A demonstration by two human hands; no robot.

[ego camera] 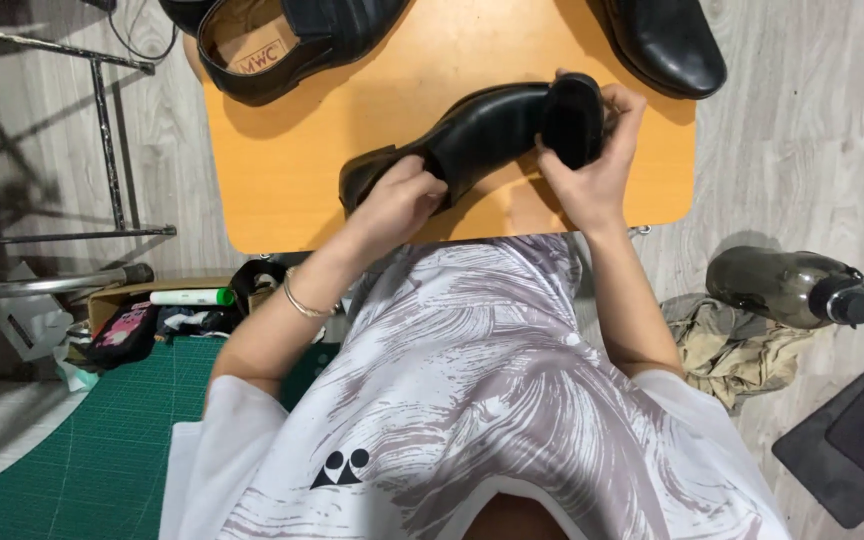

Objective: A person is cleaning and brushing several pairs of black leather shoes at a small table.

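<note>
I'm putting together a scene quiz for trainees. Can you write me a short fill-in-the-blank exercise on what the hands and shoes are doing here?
1. Both hands hold a ____ leather shoe over the wooden table.
2. The left hand grips the shoe at its ____ end.
3. The right hand wraps around the shoe's ____ end.
4. The bracelet sits on the ____ wrist.

Missing words: black; heel; toe; left
</note>
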